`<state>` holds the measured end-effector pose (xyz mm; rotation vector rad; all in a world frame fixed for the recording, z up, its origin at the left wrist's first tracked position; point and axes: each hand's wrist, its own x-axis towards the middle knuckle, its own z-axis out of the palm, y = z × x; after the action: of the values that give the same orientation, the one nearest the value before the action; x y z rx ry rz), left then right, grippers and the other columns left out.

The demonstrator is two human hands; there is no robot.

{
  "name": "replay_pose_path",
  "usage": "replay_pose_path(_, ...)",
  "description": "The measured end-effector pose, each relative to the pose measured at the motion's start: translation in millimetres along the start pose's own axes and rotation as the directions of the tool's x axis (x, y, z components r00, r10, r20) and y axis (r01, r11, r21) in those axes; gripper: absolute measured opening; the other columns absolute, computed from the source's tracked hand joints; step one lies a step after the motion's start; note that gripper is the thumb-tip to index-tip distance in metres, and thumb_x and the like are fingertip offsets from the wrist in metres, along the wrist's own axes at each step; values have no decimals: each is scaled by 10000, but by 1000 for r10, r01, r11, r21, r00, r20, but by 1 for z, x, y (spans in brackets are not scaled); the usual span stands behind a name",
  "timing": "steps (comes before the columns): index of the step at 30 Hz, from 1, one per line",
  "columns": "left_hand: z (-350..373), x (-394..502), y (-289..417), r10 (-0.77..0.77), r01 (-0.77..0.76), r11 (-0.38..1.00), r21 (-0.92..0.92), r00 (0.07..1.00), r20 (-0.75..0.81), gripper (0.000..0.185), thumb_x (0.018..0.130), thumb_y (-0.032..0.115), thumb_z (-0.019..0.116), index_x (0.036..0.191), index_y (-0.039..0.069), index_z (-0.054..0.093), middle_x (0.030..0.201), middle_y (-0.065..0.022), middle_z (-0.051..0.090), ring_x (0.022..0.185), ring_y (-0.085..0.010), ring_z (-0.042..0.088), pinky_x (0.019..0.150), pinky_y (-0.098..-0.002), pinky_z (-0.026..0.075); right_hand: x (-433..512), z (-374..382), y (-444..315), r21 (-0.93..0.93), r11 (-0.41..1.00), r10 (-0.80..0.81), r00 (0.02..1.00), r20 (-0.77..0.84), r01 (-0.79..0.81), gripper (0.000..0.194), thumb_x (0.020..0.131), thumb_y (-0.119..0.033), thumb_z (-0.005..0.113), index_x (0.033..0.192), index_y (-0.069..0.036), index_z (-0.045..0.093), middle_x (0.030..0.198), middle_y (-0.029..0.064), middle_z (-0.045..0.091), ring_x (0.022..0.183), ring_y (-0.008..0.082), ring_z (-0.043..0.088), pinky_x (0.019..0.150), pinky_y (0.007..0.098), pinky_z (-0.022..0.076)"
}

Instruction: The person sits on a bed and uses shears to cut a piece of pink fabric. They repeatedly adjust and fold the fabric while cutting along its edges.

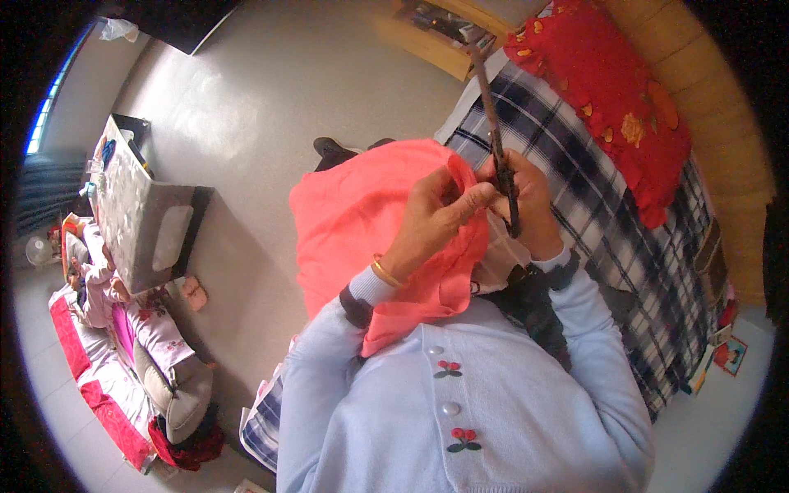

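Note:
A coral-pink cloth [363, 215] lies spread over my lap. My left hand [434, 215], with a gold bangle at the wrist, pinches the cloth near its folded right edge, thumb pointing toward the other hand. My right hand [524, 200] grips a long, rusty metal tool [488, 98] with a dark handle, seen edge-on; it looks like scissors, but whether the blades are apart cannot be told. The tool stands nearly upright in view, its tip pointing away from me over the bed's corner. A pale, thin piece of material [502, 249] hangs below my right hand.
Right of me is a bed with a plaid sheet [555, 135] and a red flowered pillow or cover [622, 105]. An open wooden drawer [425, 46] stands beyond. At left are a table [123, 209] and another person [95, 308] on a sofa. Dark shoes [333, 153] show past the cloth.

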<state>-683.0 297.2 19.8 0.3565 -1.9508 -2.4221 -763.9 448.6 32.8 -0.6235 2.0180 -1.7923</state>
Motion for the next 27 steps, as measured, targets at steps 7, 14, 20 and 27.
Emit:
replay_pose_path(7,-8,-6,-13,-23,12,996,-86,992,-122,190,969,135,640,826,10,623,661,22,576,585,-48,545,497,-218,409,-26,-4,1,112,985,122,988,90,-132,188,860,-90,713,975,-39,573,802,3,598,698,64,571,633,184,454)
replay_pose_path(14,-8,-9,-27,90,-80,995,61,979,-181,247,940,107,651,739,-13,574,616,24,542,574,-41,510,476,-245,385,-66,-49,-15,27,857,467,797,384,-515,521,862,-472,710,1076,-13,588,833,27,589,678,85,571,560,206,453)
replay_pose_path(20,-11,-9,-31,206,-158,962,224,956,-211,282,902,98,679,691,-19,532,565,-7,497,560,-39,465,463,-271,360,-94,-66,-30,-39,794,521,645,559,-607,661,903,-607,610,1137,11,580,863,23,571,710,107,567,659,238,505)
replay_pose_path(27,-10,-12,-35,231,-189,958,217,956,-184,206,916,119,678,753,9,613,635,89,485,589,-20,440,481,-238,329,-99,-76,-46,-81,707,581,511,633,-703,785,912,-718,510,1121,35,592,847,11,575,711,97,572,671,234,495)
